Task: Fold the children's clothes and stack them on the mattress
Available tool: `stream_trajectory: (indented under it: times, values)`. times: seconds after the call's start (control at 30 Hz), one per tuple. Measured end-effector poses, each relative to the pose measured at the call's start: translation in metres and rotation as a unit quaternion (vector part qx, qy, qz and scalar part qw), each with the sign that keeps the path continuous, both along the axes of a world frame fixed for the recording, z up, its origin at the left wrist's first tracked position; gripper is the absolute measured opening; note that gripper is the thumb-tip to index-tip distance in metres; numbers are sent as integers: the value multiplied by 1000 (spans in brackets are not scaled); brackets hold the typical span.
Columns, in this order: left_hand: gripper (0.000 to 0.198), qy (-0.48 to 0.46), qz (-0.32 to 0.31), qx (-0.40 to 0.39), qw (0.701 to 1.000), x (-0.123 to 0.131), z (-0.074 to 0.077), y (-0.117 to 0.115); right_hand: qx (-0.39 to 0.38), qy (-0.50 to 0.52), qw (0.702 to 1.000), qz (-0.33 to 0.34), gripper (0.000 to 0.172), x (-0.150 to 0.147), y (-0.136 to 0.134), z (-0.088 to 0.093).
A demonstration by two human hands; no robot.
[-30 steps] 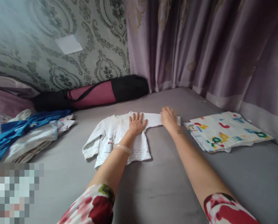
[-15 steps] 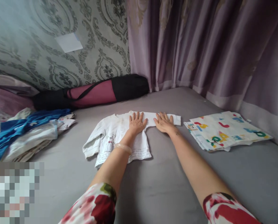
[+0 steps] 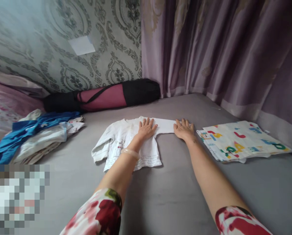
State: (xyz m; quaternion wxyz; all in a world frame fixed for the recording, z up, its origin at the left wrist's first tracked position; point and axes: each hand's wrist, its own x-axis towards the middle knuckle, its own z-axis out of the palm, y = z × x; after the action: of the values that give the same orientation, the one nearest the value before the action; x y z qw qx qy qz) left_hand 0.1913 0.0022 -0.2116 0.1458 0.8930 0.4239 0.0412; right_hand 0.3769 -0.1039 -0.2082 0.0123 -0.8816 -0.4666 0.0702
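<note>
A small white long-sleeved shirt (image 3: pixel 126 137) lies spread on the grey bed sheet (image 3: pixel 160 192), with a little printed figure on its front and lines of print along the hem. My left hand (image 3: pixel 147 128) rests flat on the upper chest near the right-hand shoulder, fingers spread. On the cuff end of the right-hand sleeve (image 3: pixel 164 125) my right hand (image 3: pixel 184 129) lies flat with fingers apart, covering the cuff. The left-hand sleeve (image 3: pixel 100 148) bends down beside the body of the shirt.
Folded cloths with colourful letters (image 3: pixel 246 140) lie at the right. Several garments (image 3: pixel 43 137), blue and white, are piled at the left. A black and maroon long bag (image 3: pixel 102 96) lies along the wall, and purple curtains (image 3: pixel 197 49) hang behind.
My right hand has slid outward along the sleeve to its cuff end. My left hand stays on the shirt's chest. The view has shifted slightly left.
</note>
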Motion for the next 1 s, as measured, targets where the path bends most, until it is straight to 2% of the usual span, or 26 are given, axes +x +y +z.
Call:
stream_trajectory:
  times: [0.13,0.27,0.37,0.47,0.57,0.63,0.73,0.8,0.9,1.0]
  values:
    - [61,-24,-26,-53,998,-26,19,0,3,-1,1000,0,57,-2,1,4]
    - [54,-97,-39,-50,993,-77,40,-4,17,-6,1000,3,56,-2,2,6]
    - [49,-133,45,-35,989,-122,56,-7,33,-14,999,-1,55,-1,3,5]
    - [48,-122,146,-24,982,-168,65,-5,65,-40,997,24,54,-7,6,7]
    - [49,-93,236,-32,967,-209,64,2,94,-44,987,122,54,-29,14,13]
    - [50,-79,286,-48,954,-230,60,8,81,-15,975,205,54,-53,23,18]
    - [53,-76,333,-88,936,-250,55,11,34,26,952,303,57,-93,42,26]
    - [50,-81,342,-108,930,-257,55,11,10,37,943,331,59,-115,59,28]
    - [44,-88,349,-128,924,-261,59,7,-5,47,947,319,64,-135,86,25]
    - [40,-91,340,-149,924,-266,64,3,10,41,962,271,68,-142,105,11]
